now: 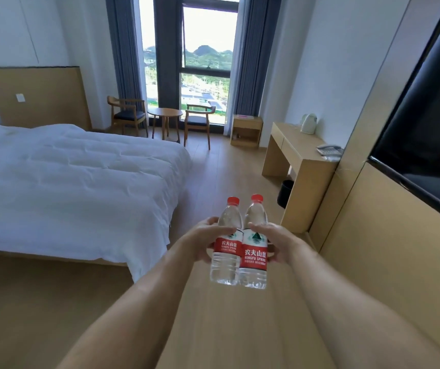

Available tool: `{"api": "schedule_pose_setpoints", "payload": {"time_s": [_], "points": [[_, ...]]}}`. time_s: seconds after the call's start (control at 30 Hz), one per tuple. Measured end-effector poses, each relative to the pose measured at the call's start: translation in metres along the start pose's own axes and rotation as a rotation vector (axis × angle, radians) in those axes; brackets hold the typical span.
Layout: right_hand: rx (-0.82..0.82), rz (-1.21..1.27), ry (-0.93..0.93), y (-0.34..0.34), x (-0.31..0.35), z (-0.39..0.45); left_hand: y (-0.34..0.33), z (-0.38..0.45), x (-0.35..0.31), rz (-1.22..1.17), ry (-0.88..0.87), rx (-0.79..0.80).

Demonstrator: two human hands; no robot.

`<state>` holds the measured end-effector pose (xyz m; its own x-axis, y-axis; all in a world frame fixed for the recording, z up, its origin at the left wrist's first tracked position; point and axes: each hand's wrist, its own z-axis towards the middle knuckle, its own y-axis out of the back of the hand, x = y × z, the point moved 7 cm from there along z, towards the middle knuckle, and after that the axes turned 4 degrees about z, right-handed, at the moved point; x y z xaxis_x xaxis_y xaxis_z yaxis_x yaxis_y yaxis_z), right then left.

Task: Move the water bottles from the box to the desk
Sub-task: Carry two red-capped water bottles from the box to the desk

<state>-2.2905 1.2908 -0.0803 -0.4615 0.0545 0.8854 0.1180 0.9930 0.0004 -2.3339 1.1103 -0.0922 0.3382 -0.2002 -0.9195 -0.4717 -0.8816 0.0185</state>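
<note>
Two water bottles are held upright out in front, side by side and touching, above the wooden floor (213, 169). The left bottle (226, 251) is gripped by the left hand (202, 242): fingers are curled round its far side, thumb laid across the top of the red label. The right bottle (254, 251) is gripped the same way by the right hand (282, 245), thumb over the shoulder just above the label. Both red caps are on. Both bottles appear full of clear water.

The desk (297, 151) is seen ahead on the right, against the wall, well apart from the bottles. A white kettle (308, 123) is stood at its far end and a telephone (329, 151) at its near end. A black bin (285, 193) is tucked under the desk.

A bed (67, 177) with a white cover is seen on the left. By the window (205, 62), a small round table (165, 113) is set between two chairs. A dark television (431, 129) is mounted on the right wall.
</note>
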Motion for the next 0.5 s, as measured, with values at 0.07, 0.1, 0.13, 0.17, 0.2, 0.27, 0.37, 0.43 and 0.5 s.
{"api": "schedule_pose_setpoints", "payload": {"time_s": [0.07, 0.1, 0.13, 0.17, 0.2, 0.27, 0.37, 0.43, 0.5], "points": [[-0.012, 0.000, 0.009, -0.001, 0.021, 0.030, 0.014, 0.034, -0.020, 0.016, -0.012, 0.025], [-0.025, 0.002, 0.018, 0.000, 0.032, 0.044, 0.020, 0.050, -0.031, 0.017, -0.019, 0.037], [-0.043, 0.011, 0.021, 0.002, 0.042, 0.058, 0.024, 0.064, -0.041, 0.017, -0.020, 0.049], [-0.060, 0.020, 0.019, 0.005, 0.050, 0.070, 0.027, 0.077, -0.049, 0.014, -0.015, 0.063], [-0.070, 0.023, 0.019, 0.007, 0.057, 0.081, 0.028, 0.089, -0.055, 0.007, -0.010, 0.075], [-0.085, 0.028, 0.023, 0.014, 0.069, 0.106, 0.031, 0.116, -0.066, -0.001, -0.010, 0.091], [-0.107, 0.047, 0.019, 0.026, 0.083, 0.143, 0.035, 0.156, -0.080, -0.005, -0.004, 0.108], [-0.114, 0.053, 0.014, 0.035, 0.090, 0.169, 0.035, 0.184, -0.087, -0.004, 0.006, 0.114], [-0.115, 0.059, 0.013, 0.046, 0.097, 0.197, 0.036, 0.213, -0.095, -0.012, 0.022, 0.115]]}}
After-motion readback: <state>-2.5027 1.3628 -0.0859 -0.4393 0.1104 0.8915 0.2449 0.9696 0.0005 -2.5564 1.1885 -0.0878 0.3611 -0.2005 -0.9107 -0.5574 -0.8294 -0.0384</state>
